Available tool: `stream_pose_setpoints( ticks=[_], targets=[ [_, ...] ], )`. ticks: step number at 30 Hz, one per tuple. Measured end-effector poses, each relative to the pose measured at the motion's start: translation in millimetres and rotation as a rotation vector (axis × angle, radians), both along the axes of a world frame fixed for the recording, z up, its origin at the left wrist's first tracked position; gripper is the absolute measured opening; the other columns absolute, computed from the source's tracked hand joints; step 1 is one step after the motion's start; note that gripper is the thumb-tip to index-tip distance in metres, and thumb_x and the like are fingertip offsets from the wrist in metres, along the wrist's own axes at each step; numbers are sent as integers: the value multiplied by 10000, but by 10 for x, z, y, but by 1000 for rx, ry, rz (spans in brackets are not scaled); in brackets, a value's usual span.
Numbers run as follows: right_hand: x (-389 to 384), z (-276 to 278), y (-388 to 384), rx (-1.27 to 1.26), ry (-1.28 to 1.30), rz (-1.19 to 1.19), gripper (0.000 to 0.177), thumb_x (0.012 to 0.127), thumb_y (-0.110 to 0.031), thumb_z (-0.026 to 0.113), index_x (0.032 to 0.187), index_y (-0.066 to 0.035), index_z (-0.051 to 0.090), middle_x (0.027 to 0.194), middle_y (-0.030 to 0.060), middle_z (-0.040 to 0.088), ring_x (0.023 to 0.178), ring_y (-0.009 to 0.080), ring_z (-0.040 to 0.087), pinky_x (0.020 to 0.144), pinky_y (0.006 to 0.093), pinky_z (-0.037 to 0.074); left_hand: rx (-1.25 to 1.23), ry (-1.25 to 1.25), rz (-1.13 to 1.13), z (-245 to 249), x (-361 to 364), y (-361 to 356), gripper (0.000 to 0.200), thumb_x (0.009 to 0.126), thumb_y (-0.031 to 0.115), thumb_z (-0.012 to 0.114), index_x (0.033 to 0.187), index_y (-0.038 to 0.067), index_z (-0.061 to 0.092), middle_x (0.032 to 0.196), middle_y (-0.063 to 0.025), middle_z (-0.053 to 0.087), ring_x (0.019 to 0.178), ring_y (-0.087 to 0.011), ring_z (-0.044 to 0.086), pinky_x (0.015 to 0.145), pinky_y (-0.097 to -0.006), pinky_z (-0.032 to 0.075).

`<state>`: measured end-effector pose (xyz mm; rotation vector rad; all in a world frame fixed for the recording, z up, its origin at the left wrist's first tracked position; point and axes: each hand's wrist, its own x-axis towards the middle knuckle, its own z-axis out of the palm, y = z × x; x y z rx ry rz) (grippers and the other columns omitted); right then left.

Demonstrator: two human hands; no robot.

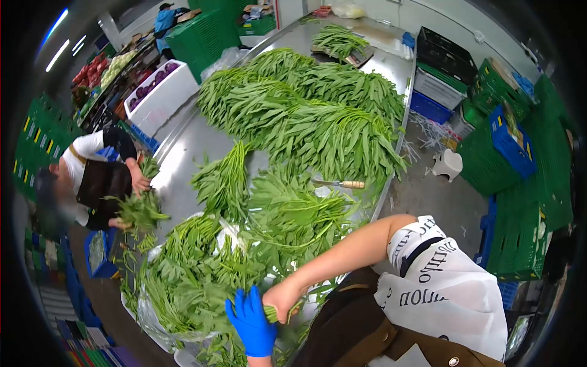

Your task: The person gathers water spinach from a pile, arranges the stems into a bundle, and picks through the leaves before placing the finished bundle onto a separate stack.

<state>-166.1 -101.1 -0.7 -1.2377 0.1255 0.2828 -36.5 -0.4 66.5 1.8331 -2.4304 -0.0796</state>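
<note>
My right hand [282, 300] is bare and closed around the stems of a bunch of water spinach [270, 313] at the near edge of the metal table. Beside it, my left hand [253, 323] wears a blue glove. Its fingers are spread and hold nothing that I can see; they lie against or just over the leaves. A loose heap of water spinach [177, 287] spreads to the left, partly on clear plastic. Ahead lie a looser pile [299, 214] and a separate bunch [225, 177]. A knife with a wooden handle [352, 184] rests beyond the looser pile.
Rows of bunched greens [306, 116] cover the far part of the metal table [174, 183]. Across on the left, a co-worker [92, 165] handles greens. Green crates [513, 238] and a white stool [447, 165] stand right. A white foam box [160, 101] holds purple produce.
</note>
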Motion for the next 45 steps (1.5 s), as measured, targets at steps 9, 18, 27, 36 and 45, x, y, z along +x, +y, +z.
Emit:
stream_pose_setpoints(
  ticks=[9, 18, 27, 36, 45],
  targets=[
    [-313, 433, -366, -1359, -403, -686, 765, 680, -304, 741, 1301, 5, 418, 1115, 107, 545, 1018, 285, 523, 919, 367, 374, 90, -75, 356, -380, 205, -333, 353, 615, 152, 735, 897, 25, 564, 690, -179, 585, 680, -390, 566, 594, -464, 426],
    [-415, 104, -1396, -1573, -161, -735, 226, 910, -160, 477, 1105, -69, 544, 746, 148, 577, 690, 315, 582, 574, 446, 477, -51, 310, 327, -190, -271, -1118, 834, 630, 127, 789, 1356, 12, 393, 1097, -223, 565, 986, -392, 528, 860, -450, 406],
    [-2104, 794, -4180, -1579, 8, -1104, 442, 789, 76, 599, 1184, -118, 569, 1190, 63, 591, 1135, 236, 538, 992, 341, 425, 95, 430, 302, -863, 255, -864, 679, 728, 143, 723, 1331, 9, 440, 1147, -204, 557, 1042, -373, 504, 931, -449, 372],
    [-2778, -625, -5080, -1636, 1083, -464, 815, 737, -147, 702, 1433, -97, 281, 1389, 189, 414, 1280, 355, 385, 1044, 428, 354, 260, 526, 251, -1216, 1, -809, 533, 757, 96, 682, 1263, 52, 520, 1161, -158, 566, 1048, -351, 511, 930, -437, 387],
    [-2278, 25, -4583, -2038, 1085, -420, 675, 755, 21, 580, 1384, -63, 349, 1340, 188, 451, 1227, 364, 426, 990, 437, 403, 57, 481, 399, -1421, 351, -843, 560, 744, 138, 691, 1265, 57, 500, 1259, -167, 506, 1144, -363, 468, 982, -467, 350]
  ],
)
